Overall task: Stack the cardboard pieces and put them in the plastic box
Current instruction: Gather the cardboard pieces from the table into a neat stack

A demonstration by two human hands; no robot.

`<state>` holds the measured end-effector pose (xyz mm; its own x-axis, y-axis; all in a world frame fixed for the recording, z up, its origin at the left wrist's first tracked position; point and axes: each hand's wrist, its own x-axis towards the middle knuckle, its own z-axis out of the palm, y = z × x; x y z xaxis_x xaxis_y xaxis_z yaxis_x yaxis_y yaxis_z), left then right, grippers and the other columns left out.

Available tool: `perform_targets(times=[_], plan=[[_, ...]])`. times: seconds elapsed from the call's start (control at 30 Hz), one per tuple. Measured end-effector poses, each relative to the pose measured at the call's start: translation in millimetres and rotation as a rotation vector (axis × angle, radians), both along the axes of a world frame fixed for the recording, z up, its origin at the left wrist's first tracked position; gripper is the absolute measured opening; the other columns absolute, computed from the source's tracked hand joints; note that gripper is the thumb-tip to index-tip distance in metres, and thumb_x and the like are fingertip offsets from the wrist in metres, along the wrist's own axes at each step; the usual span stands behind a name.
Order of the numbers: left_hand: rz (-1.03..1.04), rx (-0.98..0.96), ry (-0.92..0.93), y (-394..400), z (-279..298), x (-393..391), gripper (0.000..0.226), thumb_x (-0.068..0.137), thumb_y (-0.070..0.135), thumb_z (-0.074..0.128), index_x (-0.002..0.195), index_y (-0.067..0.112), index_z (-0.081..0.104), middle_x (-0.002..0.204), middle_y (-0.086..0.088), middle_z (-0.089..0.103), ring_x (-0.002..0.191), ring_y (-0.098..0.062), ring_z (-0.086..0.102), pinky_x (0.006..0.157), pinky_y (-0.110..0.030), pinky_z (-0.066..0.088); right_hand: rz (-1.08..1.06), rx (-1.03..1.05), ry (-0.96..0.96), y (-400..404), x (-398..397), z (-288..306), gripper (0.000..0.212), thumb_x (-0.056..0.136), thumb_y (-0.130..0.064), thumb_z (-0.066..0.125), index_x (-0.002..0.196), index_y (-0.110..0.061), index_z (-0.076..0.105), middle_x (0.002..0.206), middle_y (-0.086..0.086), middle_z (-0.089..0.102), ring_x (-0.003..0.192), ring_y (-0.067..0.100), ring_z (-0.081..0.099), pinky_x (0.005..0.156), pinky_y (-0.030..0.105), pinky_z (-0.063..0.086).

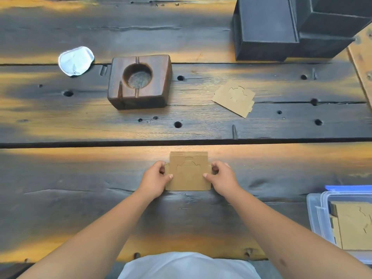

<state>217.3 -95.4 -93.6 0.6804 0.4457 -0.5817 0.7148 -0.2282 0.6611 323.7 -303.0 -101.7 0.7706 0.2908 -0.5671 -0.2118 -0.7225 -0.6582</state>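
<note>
Your left hand and right hand fingers pinching the cardboard stack on the table, loose cardboard piece beyond, plastic box at right

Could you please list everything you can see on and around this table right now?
cardboard stack: one stack, brown, near centre, held at both sides
loose cardboard pieces: a few overlapping, brown, far right of centre
plastic box: one, clear, blue part behind, near right edge, cardboard inside
wooden block: one, dark brown, round recess, far centre-left
foil lid: one, silver, far left
black boxes: a cluster, count unclear, far right corner
table: one, dark weathered planks
left hand: fingers on stack's left edge
right hand: fingers on stack's right edge
</note>
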Motion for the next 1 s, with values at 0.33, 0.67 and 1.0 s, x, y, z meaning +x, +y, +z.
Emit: perform_targets(times=[0.33, 0.67, 1.0], plan=[[-0.371, 0.349, -0.224, 15.1, 31.5, -2.4, 0.033, 0.089, 0.013, 0.059, 0.121, 0.016, 0.056, 0.099, -0.005, 0.068, 0.09, -0.023, 0.062, 0.081, -0.035, 0.05, 0.154, -0.02, -0.23, 2.9, 1.7, 22.9, 0.023, 0.085, -0.02, 0.07, 0.101, -0.025, 0.053, 0.063, -0.008, 0.052, 0.061, 0.012, 0.052, 0.055, 0.023, 0.037], [-0.65, 0.689, -0.161, 14.6, 34.5, -11.1, 0.031, 0.096, 0.031, 0.045, 0.125, 0.02, 0.045, 0.091, -0.004, 0.07, 0.076, -0.033, 0.064, 0.055, -0.031, 0.037, 0.422, -0.125, -0.403, -6.8, -4.6, 28.5, 0.016, 0.092, -0.025, 0.058, 0.09, -0.022, 0.043, 0.072, -0.007, 0.046, 0.07, 0.021, 0.047, 0.059, 0.034, 0.037], [-0.725, 0.775, -0.164, 20.9, 45.5, -11.5, 0.023, 0.094, 0.034, 0.053, 0.098, 0.012, 0.058, 0.085, -0.005, 0.07, 0.073, -0.035, 0.064, 0.054, -0.032, 0.034, 0.471, -0.12, -0.508, -9.8, -8.4, 36.2, 0.018, 0.093, -0.031, 0.058, 0.092, -0.013, 0.058, 0.088, 0.008, 0.069, 0.083, 0.035, 0.062, 0.064, 0.04, 0.047]])
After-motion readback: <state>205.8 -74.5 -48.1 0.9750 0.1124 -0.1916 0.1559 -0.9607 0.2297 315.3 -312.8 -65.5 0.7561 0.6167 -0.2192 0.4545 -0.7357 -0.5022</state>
